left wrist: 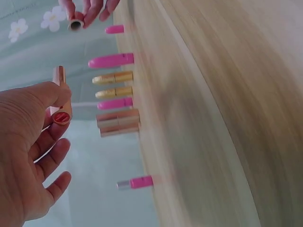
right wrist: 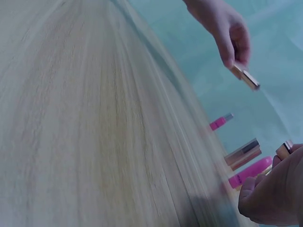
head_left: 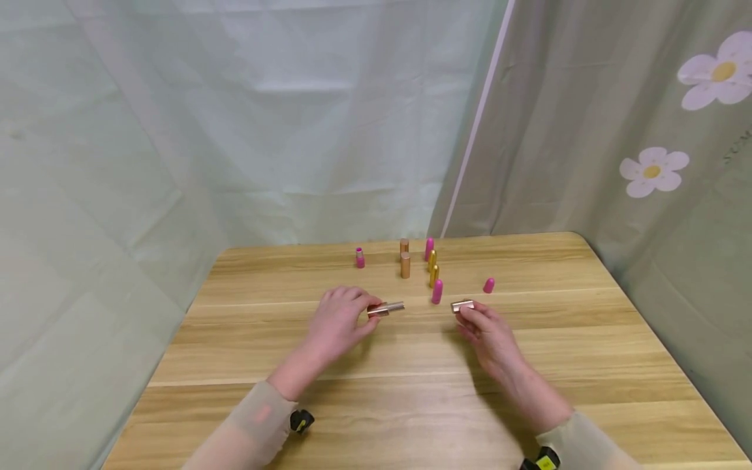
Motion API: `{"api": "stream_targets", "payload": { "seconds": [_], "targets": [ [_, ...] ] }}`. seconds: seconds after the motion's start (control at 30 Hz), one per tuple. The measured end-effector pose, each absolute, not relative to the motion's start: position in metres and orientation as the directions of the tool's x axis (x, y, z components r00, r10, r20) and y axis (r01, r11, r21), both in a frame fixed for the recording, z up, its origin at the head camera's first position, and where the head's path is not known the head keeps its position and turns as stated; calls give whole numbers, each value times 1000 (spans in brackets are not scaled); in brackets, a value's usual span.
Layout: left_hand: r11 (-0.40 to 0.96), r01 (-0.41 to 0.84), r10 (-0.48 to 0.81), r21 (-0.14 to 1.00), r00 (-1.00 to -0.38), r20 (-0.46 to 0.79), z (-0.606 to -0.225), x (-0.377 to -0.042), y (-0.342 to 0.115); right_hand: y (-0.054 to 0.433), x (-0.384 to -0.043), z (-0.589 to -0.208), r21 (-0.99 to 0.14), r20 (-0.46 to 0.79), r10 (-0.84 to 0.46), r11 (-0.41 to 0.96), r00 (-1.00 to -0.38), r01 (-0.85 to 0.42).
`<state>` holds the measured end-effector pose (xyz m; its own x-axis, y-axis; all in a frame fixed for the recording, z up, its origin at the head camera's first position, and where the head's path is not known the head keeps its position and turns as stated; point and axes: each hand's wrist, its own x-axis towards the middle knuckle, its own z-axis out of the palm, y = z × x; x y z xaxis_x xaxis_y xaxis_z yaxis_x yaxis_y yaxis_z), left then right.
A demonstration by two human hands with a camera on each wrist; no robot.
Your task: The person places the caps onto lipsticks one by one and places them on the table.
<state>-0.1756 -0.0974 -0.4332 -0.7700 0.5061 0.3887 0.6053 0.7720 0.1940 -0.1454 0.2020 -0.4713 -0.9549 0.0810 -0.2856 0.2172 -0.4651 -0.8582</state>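
Note:
Above the table my left hand (head_left: 341, 320) pinches the base of an uncapped rose-gold lipstick (head_left: 379, 311) between thumb and fingers, its narrower inner tube pointing right. A red label shows on the base end in the left wrist view. My right hand (head_left: 490, 336) holds a rose-gold lipstick cap (head_left: 461, 306), its open end facing the left hand. A gap separates cap and lipstick. Just beyond the right hand stand a pink lipstick (head_left: 437, 292) and a loose pink cap (head_left: 489, 285).
Two gold lipsticks (head_left: 435, 275) and another pink lipstick (head_left: 429, 249) stand in a row toward the back. Left of them are two copper-coloured lipsticks (head_left: 405, 266). Farther left stands an uncapped pink lipstick base (head_left: 360, 258). Pale curtains hang behind the wooden table (head_left: 411, 418).

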Motion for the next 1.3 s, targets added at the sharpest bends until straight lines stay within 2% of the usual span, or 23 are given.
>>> {"api": "stream_targets", "payload": {
  "seconds": [0.53, 1.3],
  "targets": [
    [755, 627, 548, 195, -765, 338, -439, -176, -59, 170, -145, -472, -870, -258, 64, -449, -964, 203],
    [733, 647, 557, 208, -748, 361, -445, -173, -50, 151, -143, -474, -862, -299, 25, -437, -954, 259]
  ]
}}
